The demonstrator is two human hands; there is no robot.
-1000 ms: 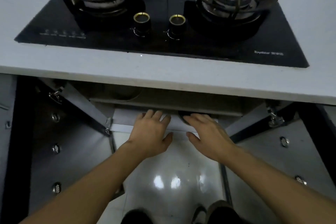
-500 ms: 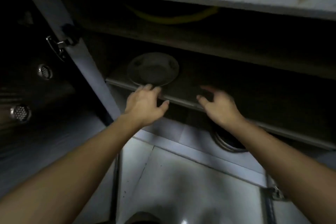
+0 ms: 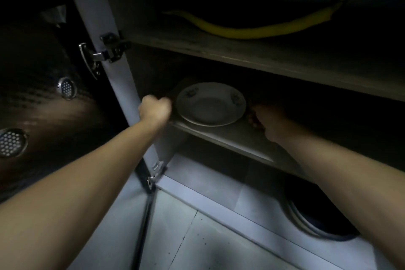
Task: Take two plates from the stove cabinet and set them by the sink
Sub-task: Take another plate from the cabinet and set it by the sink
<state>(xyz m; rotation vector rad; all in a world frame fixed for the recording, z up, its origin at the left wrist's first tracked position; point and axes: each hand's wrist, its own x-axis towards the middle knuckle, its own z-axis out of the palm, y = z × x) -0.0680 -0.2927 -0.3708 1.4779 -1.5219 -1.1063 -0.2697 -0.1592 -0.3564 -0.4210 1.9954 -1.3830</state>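
A white plate (image 3: 210, 105) with small dark flower prints lies on the middle shelf (image 3: 241, 138) of the dark stove cabinet, and a second rim shows just beneath it. My left hand (image 3: 155, 108) is at the plate's left rim with its fingers curled; whether they grip the rim is hidden. My right hand (image 3: 270, 121) is in shadow at the plate's right side, fingers curled, with a narrow gap to the rim. Both plates rest flat on the shelf.
A yellow hose (image 3: 247, 28) lies on the upper shelf. The open left cabinet door (image 3: 43, 105) has round vent grilles and a metal hinge (image 3: 103, 52). A dark round pan (image 3: 315, 215) sits on the cabinet floor at the lower right. Pale floor tiles lie below.
My view has dropped from the stove top into the cabinet. Both hands have reached in from the shelf's front edge to either side of the plates.
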